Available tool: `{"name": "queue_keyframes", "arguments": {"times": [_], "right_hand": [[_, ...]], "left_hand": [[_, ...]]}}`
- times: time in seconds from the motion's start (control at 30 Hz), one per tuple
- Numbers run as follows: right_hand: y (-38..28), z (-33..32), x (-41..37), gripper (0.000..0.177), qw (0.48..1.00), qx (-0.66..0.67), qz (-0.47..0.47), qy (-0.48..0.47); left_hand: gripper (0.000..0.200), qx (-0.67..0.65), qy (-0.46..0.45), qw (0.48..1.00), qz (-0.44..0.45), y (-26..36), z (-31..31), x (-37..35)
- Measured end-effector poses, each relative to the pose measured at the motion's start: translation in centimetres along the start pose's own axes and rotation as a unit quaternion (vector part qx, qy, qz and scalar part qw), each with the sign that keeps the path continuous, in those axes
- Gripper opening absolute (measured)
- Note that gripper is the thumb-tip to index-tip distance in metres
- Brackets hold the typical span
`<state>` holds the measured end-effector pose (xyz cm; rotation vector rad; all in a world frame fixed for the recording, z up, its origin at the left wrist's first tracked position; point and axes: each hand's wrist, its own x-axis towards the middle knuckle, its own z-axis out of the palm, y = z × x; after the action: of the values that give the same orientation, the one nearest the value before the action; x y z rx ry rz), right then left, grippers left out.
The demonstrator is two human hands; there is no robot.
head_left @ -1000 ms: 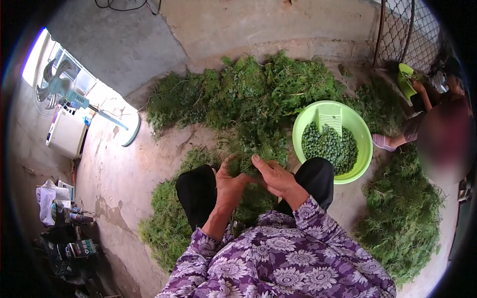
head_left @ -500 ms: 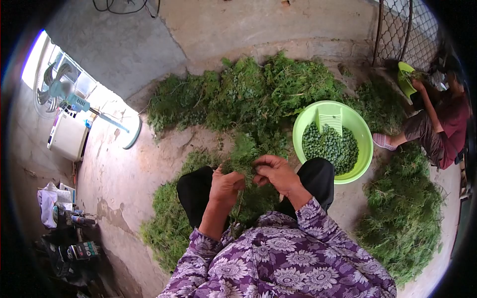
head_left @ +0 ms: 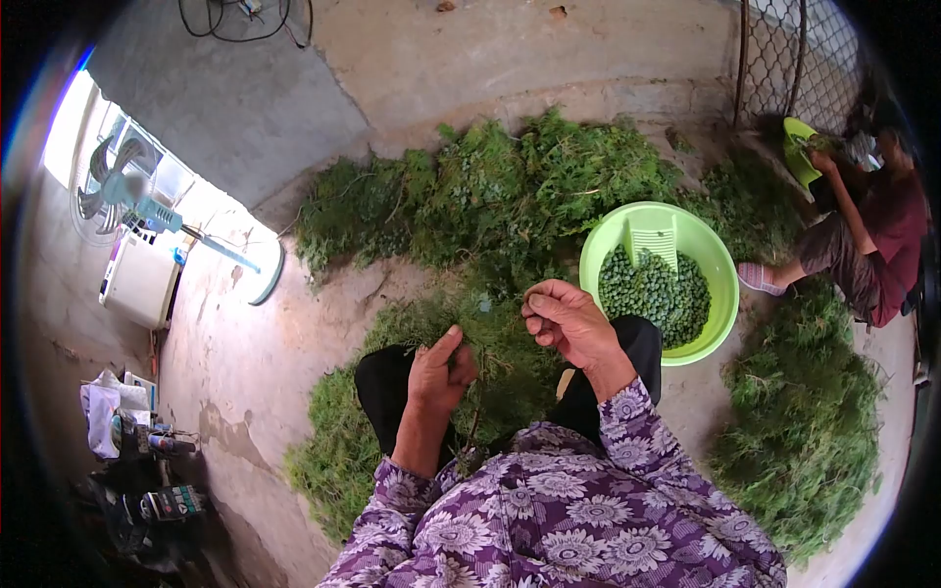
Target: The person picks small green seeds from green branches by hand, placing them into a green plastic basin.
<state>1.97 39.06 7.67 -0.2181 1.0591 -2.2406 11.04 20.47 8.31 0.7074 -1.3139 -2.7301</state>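
My left hand has its fingers curled around a leafy green branch in front of my lap, thumb pointing up. To the right of the branch, apart from it, my right hand is closed in a pinch; whatever lies between its fingertips is too small or hidden to make out. Just beyond that hand stands a light green basin with a ribbed washboard part. Many small round green cones fill its bottom.
Cut green branches are heaped along the back wall, with more piles at left and right. A standing fan is at left. Another person sits at far right holding a green basin.
My right hand has come away from the branch, moving up and right. The branch has dropped lower between my hands, and my left thumb now points up.
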Motion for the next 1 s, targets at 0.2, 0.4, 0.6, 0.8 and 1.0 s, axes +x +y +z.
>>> {"name": "queue_keyframes", "arguments": {"times": [0.2,0.4,0.6,0.8,1.0], "right_hand": [[0.8,0.7,0.6,0.034,0.997,-0.068,0.029,0.01],[2.1,0.8,1.4,0.042,0.998,-0.05,0.029,-0.028],[1.3,2.1,1.2,0.04,0.989,-0.131,-0.014,-0.061],[2.1,1.2,1.1,0.026,0.997,-0.032,0.006,-0.063],[2.1,1.0,1.0,0.019,0.996,-0.088,0.028,0.006]], "left_hand": [[0.022,0.041,-0.065,0.997,0.006,-0.2,-0.4,-0.1],[0.022,0.021,-0.04,0.998,-0.033,0.0,0.3,-0.7],[0.024,0.05,-0.051,0.996,-0.054,-0.5,0.4,-0.8],[0.028,0.023,-0.014,0.997,-0.069,-0.7,-0.1,-0.6],[0.026,0.077,-0.027,0.995,-0.05,-0.3,0.6,-1.1]]}}
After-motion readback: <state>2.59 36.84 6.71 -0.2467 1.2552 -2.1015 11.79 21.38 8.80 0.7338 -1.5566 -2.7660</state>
